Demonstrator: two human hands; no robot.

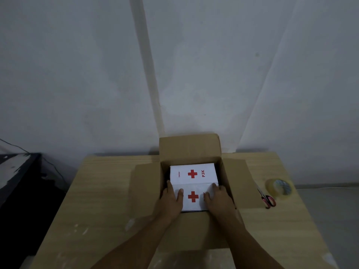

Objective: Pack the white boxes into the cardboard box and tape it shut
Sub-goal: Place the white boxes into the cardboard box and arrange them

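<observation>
An open cardboard box (189, 148) stands on the wooden table with all its flaps spread out. Inside lie two white boxes with red crosses: the far white box (194, 172) and the near white box (192, 199), side by side. My left hand (172, 200) grips the near box's left edge, thumb on top. On the opposite edge my right hand (217, 199) grips the same box, covering part of its red lettering.
A roll of clear tape (279, 188) and pink-handled scissors (267, 199) lie on the table (101, 191) to the right of the box's right flap (240, 183). A dark cabinet (19, 181) stands left of the table. A wall is close behind.
</observation>
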